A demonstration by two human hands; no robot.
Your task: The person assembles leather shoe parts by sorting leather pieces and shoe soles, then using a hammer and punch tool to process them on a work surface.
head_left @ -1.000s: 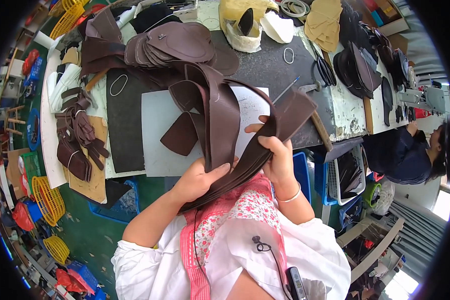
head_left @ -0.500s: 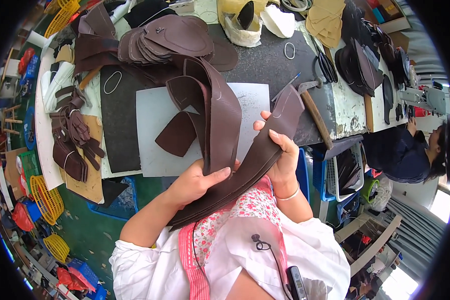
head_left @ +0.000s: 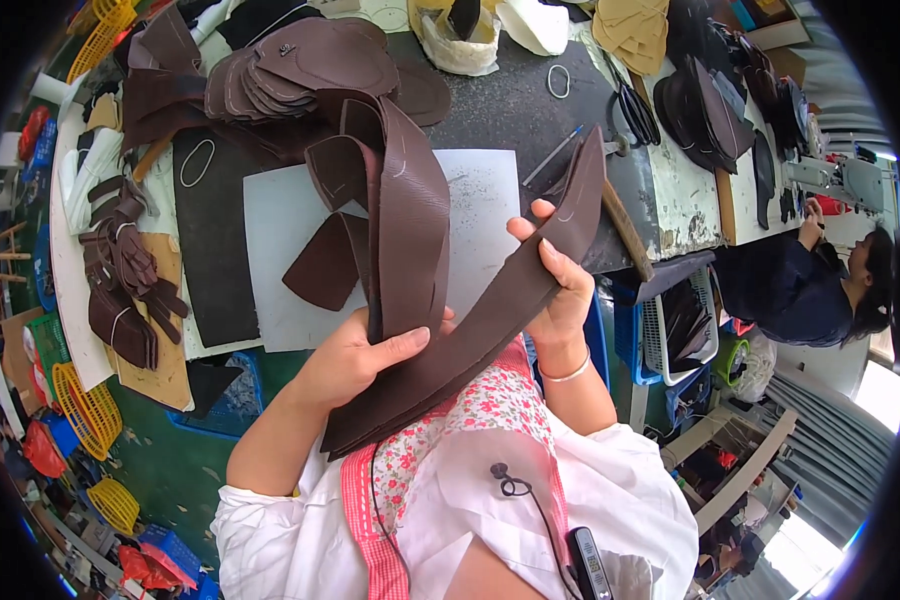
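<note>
My left hand (head_left: pixel 365 355) is closed around the lower end of long dark brown leather strips (head_left: pixel 410 230), its thumb pressed on top. These strips rise and curl over the white board (head_left: pixel 485 195), and their loose ends hang to the left. In my right hand (head_left: pixel 560 290) is a layered bundle of curved brown leather pieces (head_left: pixel 490 345). My right fingers wrap round the bundle near its pointed upper end. The bundle slants down to the lower left, passing by my left hand and over my apron. Some of my left fingers are hidden behind the leather.
A hammer (head_left: pixel 625 230) and a pen (head_left: pixel 552 157) lie right of the board. Stacked brown leather pieces (head_left: pixel 310 65) sit behind it, tied bundles (head_left: pixel 130 320) at left. Plastic baskets (head_left: pixel 675 335) stand below the table's right edge. Another person (head_left: pixel 800 285) sits at far right.
The table scene has shifted slightly left and up in view. The right-hand bundle is turned, showing more of its broad face, and its tip stands more upright. Both hands keep their hold.
</note>
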